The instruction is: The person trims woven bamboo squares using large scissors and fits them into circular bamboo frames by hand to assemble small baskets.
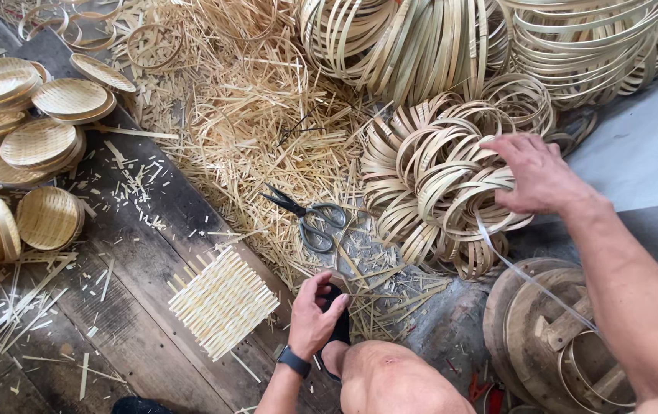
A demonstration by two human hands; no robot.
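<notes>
Your right hand (537,175) lay on top of a heap of small bamboo rings (436,184), fingers spread and touching the top rings, not closed around any one. A thin pale strip (532,280) ran from under that hand down toward the round wooden molds (547,322) by your right arm. Your left hand (312,314), with a dark watch (294,360) on the wrist, was curled around a small dark thing (337,326) just above your knee (390,379); you could not tell what it was. The scissors (310,218) lay open on loose straw (245,123) between your two hands, near the edge of the ring heap. A flat woven mat (223,303) sat just left of your left hand on the dark wooden floor (145,337). That floor had the most open room, with only small scraps on it. Small woven bowls (37,123) were piled far to the left. Big bamboo hoops (498,46) crowded the top, right behind the rings.
</notes>
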